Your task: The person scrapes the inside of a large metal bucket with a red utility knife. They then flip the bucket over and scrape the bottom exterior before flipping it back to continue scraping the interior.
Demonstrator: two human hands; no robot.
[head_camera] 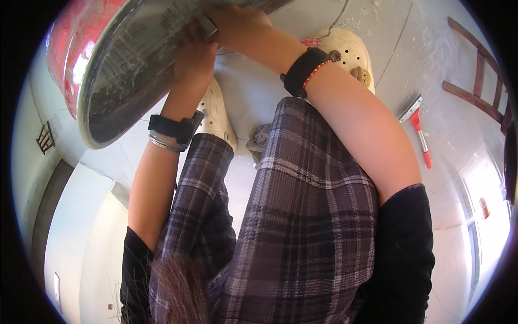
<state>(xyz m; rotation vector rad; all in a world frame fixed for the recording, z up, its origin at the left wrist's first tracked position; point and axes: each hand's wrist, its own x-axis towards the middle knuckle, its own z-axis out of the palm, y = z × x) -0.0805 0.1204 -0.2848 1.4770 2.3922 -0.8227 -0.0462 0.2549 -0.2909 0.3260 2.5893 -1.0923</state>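
A large oval panel, dark and glossy with a pale rim (83, 117), tilts before me, its surface streaked with whitish residue. Against its face lies my left hand (196, 56), fingers stretched up to a small flat greyish piece (207, 27). My right hand (238, 26) is at the other side of that piece and seems to grip its edge; blur hides the fingertips. Behind the oval panel shows a glossy red surface (64, 60). What the small piece is, I cannot tell.
A scraper with a red handle (421, 133) lies on the grey floor at right, near a wooden frame (469, 95). A grey cloth (259, 141) is between my clog-clad feet. A thin cable (340, 18) runs past the right clog (346, 44). A small wooden chair or frame (45, 138) stands far left.
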